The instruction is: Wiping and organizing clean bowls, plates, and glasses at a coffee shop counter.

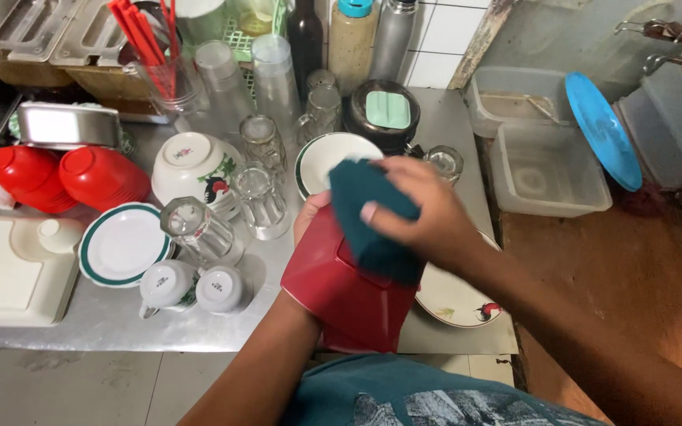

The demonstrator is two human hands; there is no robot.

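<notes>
My left hand holds a red square plastic dish from behind, tilted up on edge over the counter; only its fingertips show above the rim. My right hand presses a dark teal cloth against the dish's face. Under the dish and my right forearm lies a white plate with a rooster print.
The steel counter holds upturned glasses, a rooster bowl, green-rimmed plates, small cups, red bowls and a cream tray. Clear plastic tubs and a blue lid stand at right.
</notes>
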